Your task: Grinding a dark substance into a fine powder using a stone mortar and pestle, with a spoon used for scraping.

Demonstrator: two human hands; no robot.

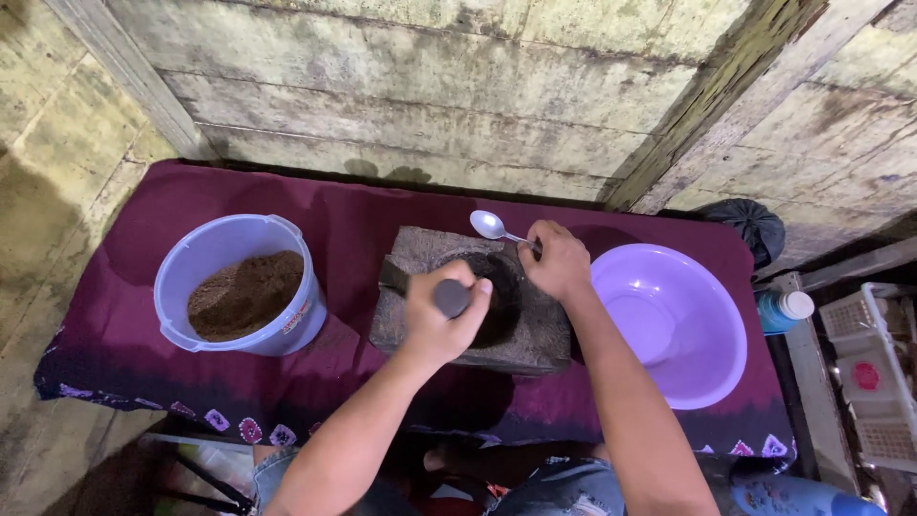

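Observation:
A square grey stone mortar point(415, 250) sits in the middle of a table under a purple cloth point(143, 334); dark ground matter point(504, 287) fills its hollow. My left hand point(441, 315) grips a dark stone pestle point(451, 297) that points down into the hollow. My right hand point(557, 262) rests on the mortar's far right edge and holds a metal spoon point(490, 225), whose bowl sticks out to the left beyond the stone.
A pale blue bucket point(205, 250) holding brown powder stands left of the mortar. A lilac plastic bowl point(712, 315) with nothing in it sits to the right. A black bag point(757, 225), a blue bottle point(783, 310) and white crates point(874, 373) lie at the far right. Plank walls close the back.

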